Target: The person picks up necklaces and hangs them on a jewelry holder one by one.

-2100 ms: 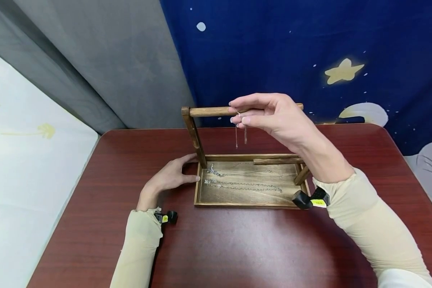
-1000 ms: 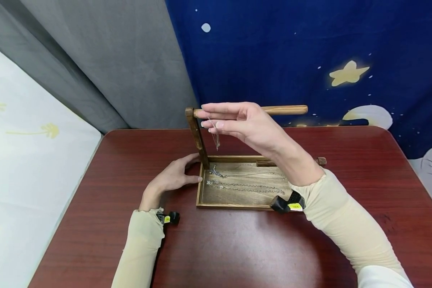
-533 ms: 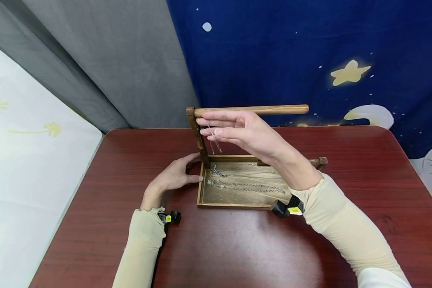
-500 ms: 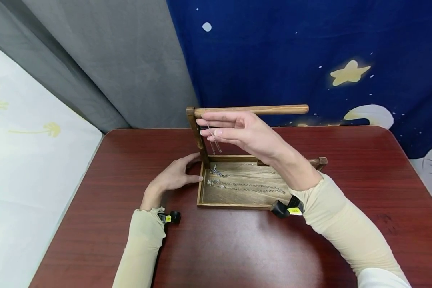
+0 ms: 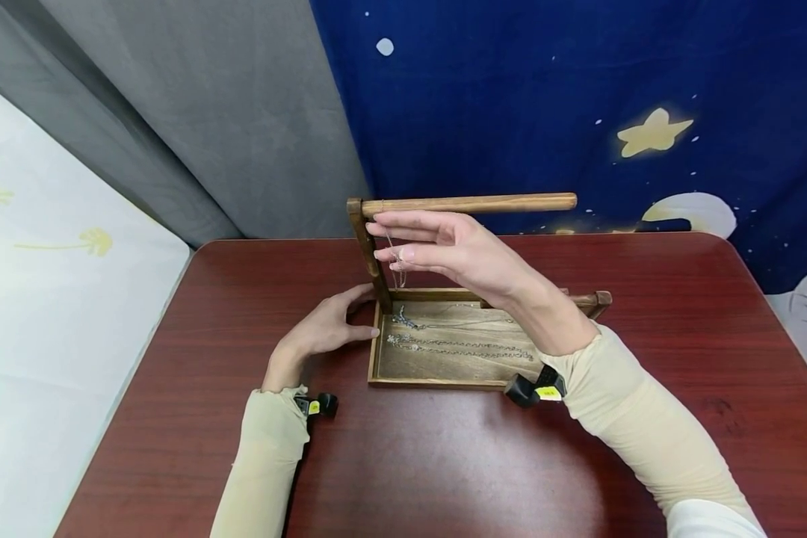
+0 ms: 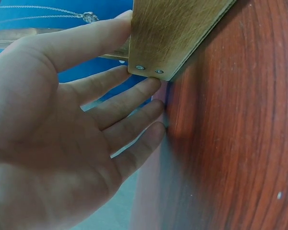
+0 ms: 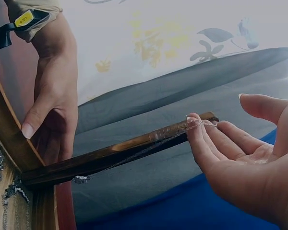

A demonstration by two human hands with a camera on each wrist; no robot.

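In the head view, my right hand (image 5: 467,250) is just below the top bar (image 5: 484,203) of a wooden stand, near its left post (image 5: 370,258). A thin silver necklace (image 5: 397,273) hangs there beside my fingers, its upper part reaching the bar. In the right wrist view the chain (image 7: 194,123) lies along my fingertips; the thumb is spread away from them. My left hand (image 5: 326,325) touches the left end of the stand's wooden tray (image 5: 437,385), thumb at the rim. In the left wrist view its straight fingers reach the tray's screwed end panel (image 6: 177,33).
Silver necklaces (image 5: 464,347) lie stretched along the tray floor. A lower wooden bar on a short post (image 5: 595,302) stands at the tray's right, partly behind my right forearm. The stand is on a dark red table (image 5: 444,463), with a blue curtain (image 5: 511,97) behind.
My right hand has moved left along the top bar with the necklace, then lowered slightly below it; the chain now shows over the bar. The left hand has stayed at the tray.
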